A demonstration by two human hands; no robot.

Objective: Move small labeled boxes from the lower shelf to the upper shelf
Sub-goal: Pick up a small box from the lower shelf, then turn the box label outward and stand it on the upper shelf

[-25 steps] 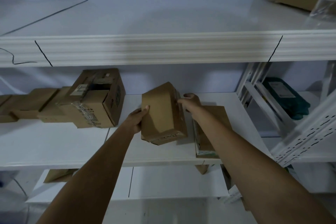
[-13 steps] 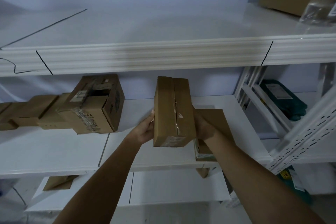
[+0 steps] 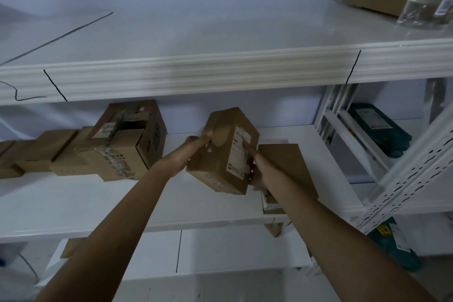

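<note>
Now the small labeled box (image 3: 224, 152) sits tilted at mid-frame, clear of the lower shelf (image 3: 73, 206), clamped between the left hand (image 3: 190, 152) and right hand (image 3: 257, 167), fingers pressed flat against opposite sides. Best to level it, raise it clear of the upper shelf (image 3: 196, 73) lip, then slide it onto the bare stretch above.
</note>
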